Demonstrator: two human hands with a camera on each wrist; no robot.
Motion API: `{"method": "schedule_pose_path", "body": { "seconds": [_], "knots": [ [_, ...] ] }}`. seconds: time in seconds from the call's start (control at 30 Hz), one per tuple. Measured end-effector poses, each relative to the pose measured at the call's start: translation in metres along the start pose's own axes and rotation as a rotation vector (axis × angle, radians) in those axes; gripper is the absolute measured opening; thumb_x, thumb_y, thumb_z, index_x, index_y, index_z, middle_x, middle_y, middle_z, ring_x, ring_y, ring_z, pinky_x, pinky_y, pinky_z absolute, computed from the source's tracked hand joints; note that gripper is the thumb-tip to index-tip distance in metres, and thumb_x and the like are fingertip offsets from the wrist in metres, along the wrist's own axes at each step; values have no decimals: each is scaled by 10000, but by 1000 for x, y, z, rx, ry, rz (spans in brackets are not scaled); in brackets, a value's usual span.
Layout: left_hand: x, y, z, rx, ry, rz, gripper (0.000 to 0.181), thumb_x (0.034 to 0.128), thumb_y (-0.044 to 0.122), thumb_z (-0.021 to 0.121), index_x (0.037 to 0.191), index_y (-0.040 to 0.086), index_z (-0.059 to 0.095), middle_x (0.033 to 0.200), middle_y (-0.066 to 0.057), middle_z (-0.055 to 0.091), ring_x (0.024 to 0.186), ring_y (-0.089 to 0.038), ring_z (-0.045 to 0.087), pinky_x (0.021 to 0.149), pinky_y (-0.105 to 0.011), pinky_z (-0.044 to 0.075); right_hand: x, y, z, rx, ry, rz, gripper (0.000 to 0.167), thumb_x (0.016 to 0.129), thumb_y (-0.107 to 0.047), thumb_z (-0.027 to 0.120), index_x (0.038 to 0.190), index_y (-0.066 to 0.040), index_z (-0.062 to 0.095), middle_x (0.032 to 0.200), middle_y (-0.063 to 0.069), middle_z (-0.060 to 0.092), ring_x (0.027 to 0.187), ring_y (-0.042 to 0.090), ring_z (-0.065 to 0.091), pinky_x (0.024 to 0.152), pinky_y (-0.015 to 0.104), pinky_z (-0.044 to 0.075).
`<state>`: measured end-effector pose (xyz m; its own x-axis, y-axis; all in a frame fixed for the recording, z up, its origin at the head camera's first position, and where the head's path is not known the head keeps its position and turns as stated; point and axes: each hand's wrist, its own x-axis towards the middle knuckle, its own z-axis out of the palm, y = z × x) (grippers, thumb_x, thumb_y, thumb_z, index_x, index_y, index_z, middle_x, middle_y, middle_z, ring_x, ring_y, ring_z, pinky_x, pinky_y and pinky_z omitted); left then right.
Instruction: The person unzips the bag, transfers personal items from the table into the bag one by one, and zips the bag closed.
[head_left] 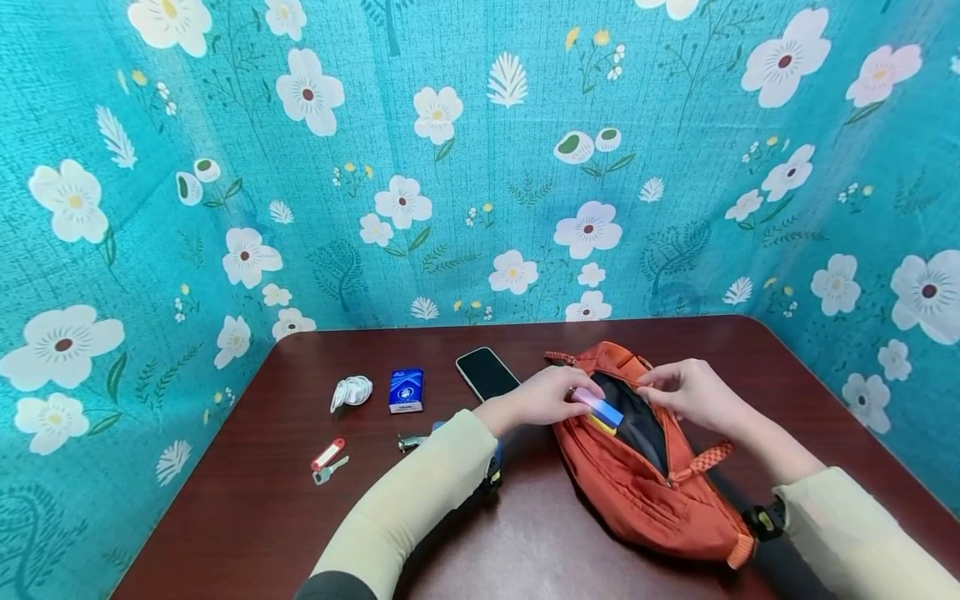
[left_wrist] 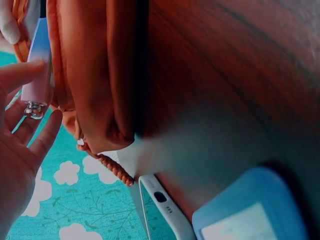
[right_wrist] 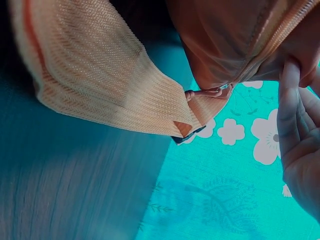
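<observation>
An orange-red waist bag [head_left: 637, 492] lies unzipped on the table, its dark lining showing. My left hand [head_left: 551, 396] pinches a slim pink-to-blue block-shaped item [head_left: 603, 410] at the bag's opening. In the left wrist view, that item [left_wrist: 36, 75] has a clear, faceted end near the palm; its exact kind cannot be told. Just under it in the opening shows something yellow [head_left: 602, 426]. My right hand [head_left: 693, 392] pinches the far rim of the opening between thumb and fingers. The right wrist view has this hand [right_wrist: 302, 135] against the bag's fabric [right_wrist: 225, 40].
Left of the bag lie a phone [head_left: 487, 373], a small blue box [head_left: 407, 390], a coiled white cable [head_left: 351, 393] and a key [head_left: 331, 470] with a red tag [head_left: 327, 454]. A blue object with a white panel [left_wrist: 250, 200] is partly behind the left sleeve. Floral cloth [head_left: 405, 200] hangs behind.
</observation>
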<state>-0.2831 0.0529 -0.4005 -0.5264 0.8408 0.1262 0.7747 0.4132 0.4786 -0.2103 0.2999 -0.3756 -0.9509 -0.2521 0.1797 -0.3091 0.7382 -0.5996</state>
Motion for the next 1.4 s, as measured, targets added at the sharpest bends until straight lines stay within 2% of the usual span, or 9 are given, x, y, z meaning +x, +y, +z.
{"method": "schedule_pose_path", "body": {
  "seconds": [0.27, 0.63, 1.03, 1.23, 1.4],
  "knots": [
    [4, 2, 7, -2, 2, 15, 271, 921, 186, 685, 1189, 148, 697, 1159, 15, 653, 915, -54, 542, 819, -123, 408, 1, -1, 0, 2, -3, -6, 158, 882, -80, 706, 1014, 3, 732, 617, -31, 579, 456, 153, 490, 420, 283, 423],
    [11, 2, 16, 3, -5, -23, 227, 877, 243, 741, 1096, 183, 742, 1010, 73, 682, 848, -32, 544, 772, -129, 415, 1, 0, 0, -4, 0, -16, 154, 883, -76, 704, 1014, 0, 733, 627, -39, 589, 464, 147, 497, 426, 283, 425],
    [17, 3, 24, 32, -37, -73, 225, 878, 285, 737, 1093, 220, 742, 1003, 118, 675, 856, -11, 540, 783, -127, 418, 2, -3, 0, -18, 13, -41, 151, 877, -93, 715, 995, 0, 737, 648, -50, 607, 465, 146, 506, 429, 276, 426],
    [17, 3, 25, 11, -46, -102, 237, 867, 278, 750, 1099, 226, 743, 993, 142, 674, 869, -3, 544, 797, -138, 428, 1, -2, 1, -19, 11, -34, 156, 882, -102, 710, 995, 3, 736, 639, -50, 594, 467, 116, 486, 427, 272, 414],
    [15, 4, 23, 7, -41, -88, 247, 861, 278, 756, 1101, 218, 744, 969, 147, 680, 869, 2, 569, 796, -125, 437, 0, -1, 3, -13, 9, -22, 152, 878, -93, 709, 997, -3, 739, 630, -47, 593, 467, 142, 497, 426, 279, 421]
  ]
}}
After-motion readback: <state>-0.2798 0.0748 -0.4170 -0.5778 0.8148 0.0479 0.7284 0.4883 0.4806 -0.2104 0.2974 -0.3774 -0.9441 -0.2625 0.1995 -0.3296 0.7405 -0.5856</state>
